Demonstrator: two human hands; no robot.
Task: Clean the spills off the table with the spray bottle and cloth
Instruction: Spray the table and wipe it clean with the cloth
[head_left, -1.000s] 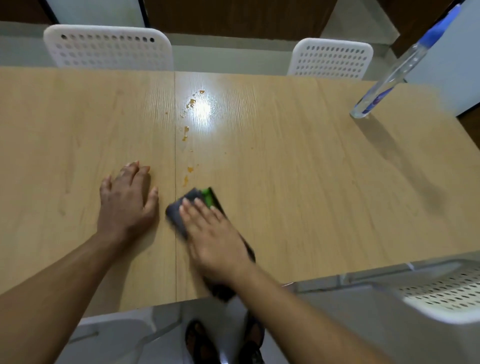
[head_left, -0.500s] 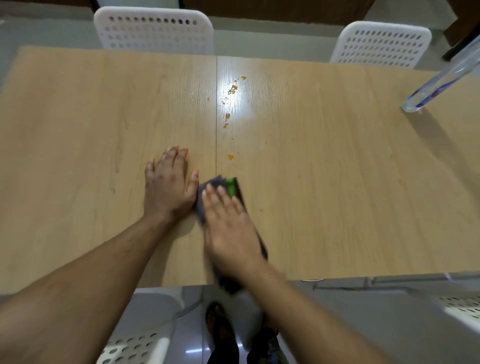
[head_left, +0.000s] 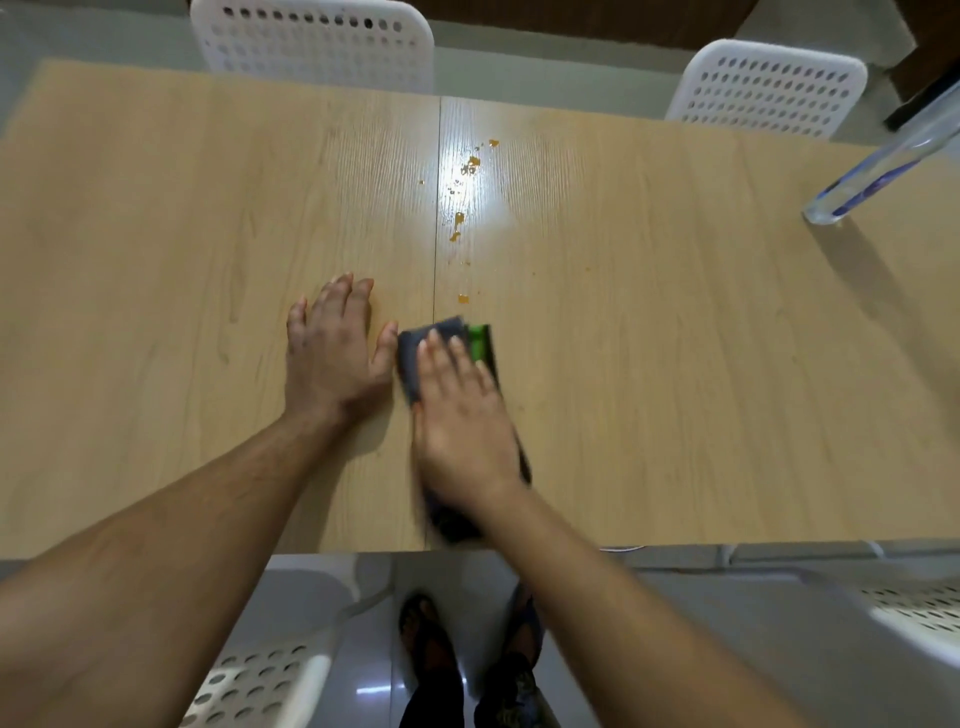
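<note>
Fingers (head_left: 441, 351) of the right hand (head_left: 462, 415) lie straight, pressing the cloth (head_left: 415, 343) flat on the table (head_left: 675, 338) just below the spills (head_left: 460, 223). It looks soft and light; press its middle.

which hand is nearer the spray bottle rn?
Right. The right hand presses the cloth at table centre, with the spray bottle far off at the far right corner. The left hand lies flat farther left.

One head-worn wide-angle view looks steeply down, close over the table (head_left: 675, 364) near edge.
</note>
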